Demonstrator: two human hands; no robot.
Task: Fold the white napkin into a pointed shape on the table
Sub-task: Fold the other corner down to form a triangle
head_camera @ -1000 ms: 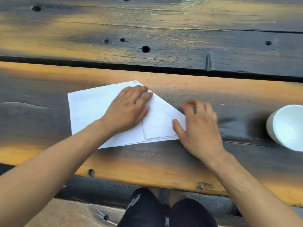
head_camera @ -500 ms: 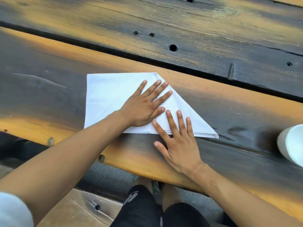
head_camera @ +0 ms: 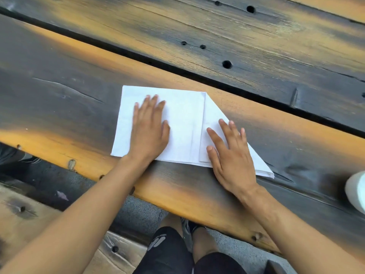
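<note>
Head view: white napkin (head_camera: 183,123) lies flat on the table (head_camera: 79,80), centre of frame, near the table's front edge. Its right part is folded into a diagonal flap; the point ends at lower right, just past the right hand.

Diff vs 0.5 s ago: left hand (head_camera: 149,131) has shifted from the napkin's middle, next to the right hand, out to the left half of the napkin. It lies flat, fingers straight and together, slightly motion-blurred, palm pressing the paper. Right hand (head_camera: 233,155) has moved further onto the folded flap; fingers straight and spread, pressing down, heel of the hand over the napkin's front edge. Hands now well apart, earlier nearly touching. Neither hand grips anything. Fold shape unchanged.

Surface: heavy wooden planks, dark charred grain with orange streaks, round holes at upper centre, a dark gap running diagonally between planks across the frame. White cup (head_camera: 355,190) cut off at the right edge, apart from the napkin. A bench plank (head_camera: 29,224) at lower left, grey ground below it. Person's knees in black shorts (head_camera: 169,252) at bottom centre.
</note>
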